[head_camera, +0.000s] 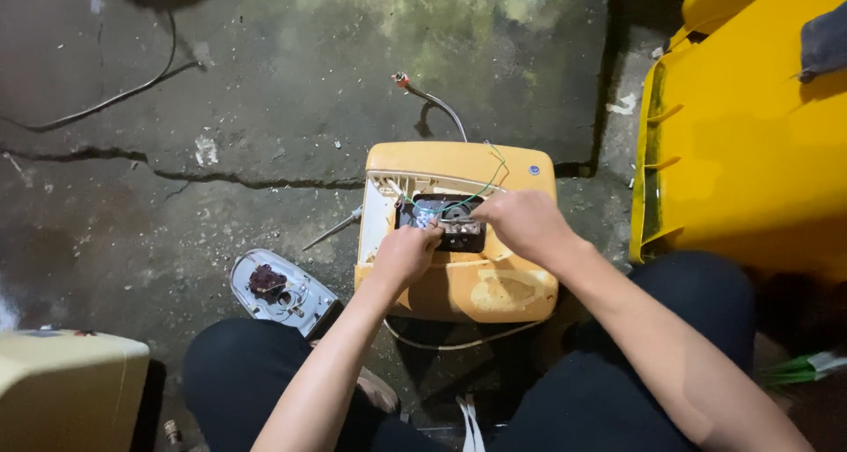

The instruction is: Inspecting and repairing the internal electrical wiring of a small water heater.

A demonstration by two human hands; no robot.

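Nearest, the person's knees frame a yellowed appliance housing [459,280] lying flat on the concrete floor [265,108], its long axis running away from them, cable end pointing far. Both hands meet over its open dark compartment [445,223]. The left hand [404,254] has its grip pinched shut on small wiring; the right hand [520,223] curls closed beside it, contents hidden. A green wire [481,187] loops beyond.

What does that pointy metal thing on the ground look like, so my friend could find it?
Start at the yellowed plastic appliance casing that both hands work on, lying on the cracked concrete floor. Just off its left edge lies the thin silver screwdriver, slanting away. Unlike the rounded grey cover plate below it, it is a slim, straight rod.
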